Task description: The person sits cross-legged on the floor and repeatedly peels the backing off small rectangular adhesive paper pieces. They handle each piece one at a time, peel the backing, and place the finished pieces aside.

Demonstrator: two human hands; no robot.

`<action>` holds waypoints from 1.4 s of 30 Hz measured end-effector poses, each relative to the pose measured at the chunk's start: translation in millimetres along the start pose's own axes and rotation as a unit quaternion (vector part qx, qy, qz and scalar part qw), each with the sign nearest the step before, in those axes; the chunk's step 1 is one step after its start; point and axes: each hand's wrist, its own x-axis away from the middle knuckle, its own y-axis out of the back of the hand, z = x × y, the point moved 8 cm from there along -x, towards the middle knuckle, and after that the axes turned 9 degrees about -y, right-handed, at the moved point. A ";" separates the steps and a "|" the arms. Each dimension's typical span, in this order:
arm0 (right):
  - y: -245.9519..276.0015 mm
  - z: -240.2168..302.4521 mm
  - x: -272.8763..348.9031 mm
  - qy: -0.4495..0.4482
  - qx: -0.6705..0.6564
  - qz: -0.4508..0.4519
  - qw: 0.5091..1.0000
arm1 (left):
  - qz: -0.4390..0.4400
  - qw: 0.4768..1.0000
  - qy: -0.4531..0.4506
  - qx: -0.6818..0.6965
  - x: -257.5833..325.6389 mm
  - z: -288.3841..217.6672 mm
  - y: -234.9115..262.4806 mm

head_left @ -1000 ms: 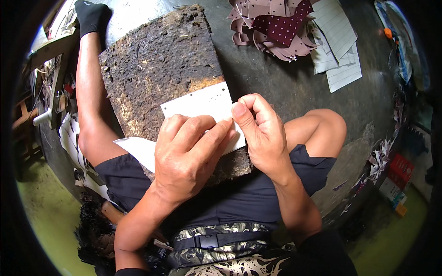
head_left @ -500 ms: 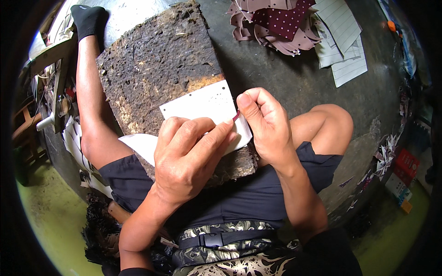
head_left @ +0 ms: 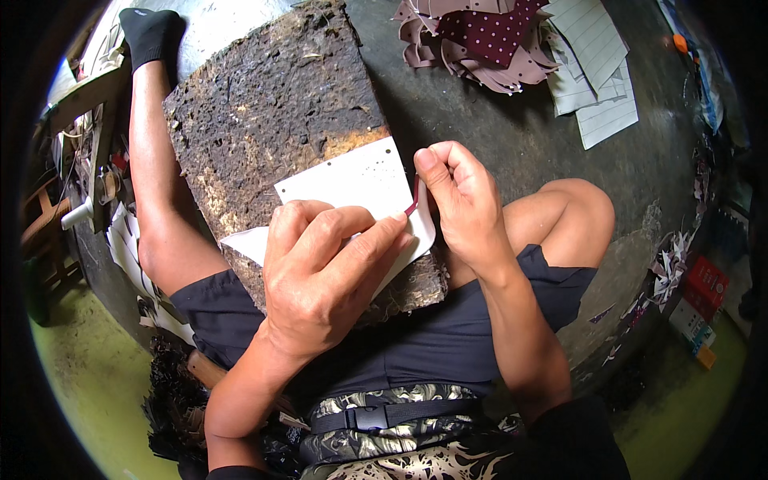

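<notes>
A white sheet (head_left: 344, 178) with small dark holes lies over the near part of a rough, dark, pitted block (head_left: 272, 96). My left hand (head_left: 320, 268) is on the sheet, its thumb and forefinger pinched together at the sheet's right edge. A narrow maroon strip (head_left: 417, 194) comes out from those fingertips and runs up to my right hand (head_left: 466, 204). The right thumb and forefinger are pinched on the strip's upper end, just off the block's right side. The sheet's lower part is bent up and partly hidden under my left hand.
Past the block at the far right lie a heap of dusty-pink cut pieces (head_left: 448, 56), a maroon dotted piece (head_left: 484, 36) and lined papers (head_left: 604, 108) on the dark floor. My legs flank the block. Scraps (head_left: 668, 264) and a red packet (head_left: 704, 286) lie at right.
My right hand has moved slightly up, and a longer stretch of the maroon strip shows between the hands. The white sheet's left corner has shifted a little to the right.
</notes>
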 end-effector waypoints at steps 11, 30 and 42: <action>7.1 -6.1 -12.9 0.003 0.050 -0.021 0.999 | 0.011 1.000 0.003 0.008 -2.9 3.5 0.6; 13.1 -9.0 -30.6 0.011 0.155 -0.057 0.986 | 0.037 0.999 -0.012 0.007 -6.8 4.7 1.9; -6.1 37.8 57.9 -0.014 -0.320 0.001 0.947 | 0.006 1.000 0.003 -0.021 -1.3 -2.8 -3.1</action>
